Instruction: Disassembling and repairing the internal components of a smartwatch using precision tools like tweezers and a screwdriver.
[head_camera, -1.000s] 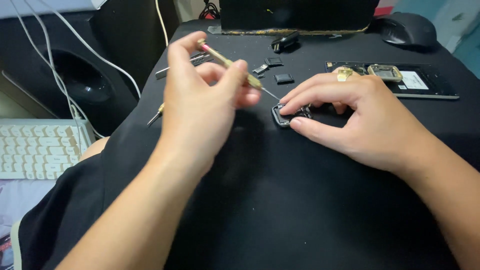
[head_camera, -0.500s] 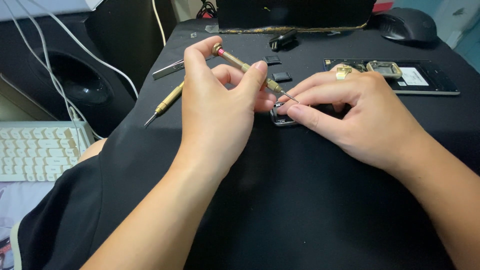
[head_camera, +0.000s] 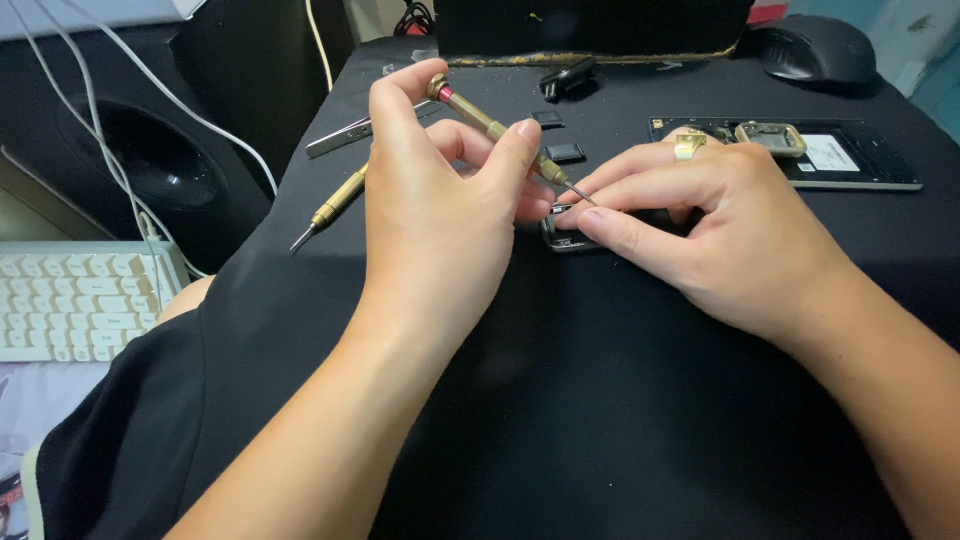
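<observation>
I see a small dark metal-edged part (head_camera: 566, 238) lying on the black cloth-covered desk (head_camera: 620, 420), mid-frame, mostly hidden under fingers. My right hand (head_camera: 735, 235) pins it down, fingertips pressed on its top and right edge, grip clenched onto the part. My left hand (head_camera: 440, 215) holds a slim brass precision screwdriver with a red collar (head_camera: 495, 130), thumb and fingers pinched round the shaft, index finger resting on the cap. The tool is tilted, its steel tip pointing down-right, just at the part between the right-hand fingertips; I cannot tell if the tip touches.

Outward: a second brass screwdriver (head_camera: 335, 205) lies on the desk left of the left hand, near a flat grey metal strip (head_camera: 345, 138). Small black pieces (head_camera: 565, 153) sit just behind the hands. An opened black phone body with gold-coloured components (head_camera: 800, 155) lies behind the right hand. Black computer mouse (head_camera: 815, 48) at far right; white keyboard (head_camera: 80, 300) off the desk at left.
</observation>
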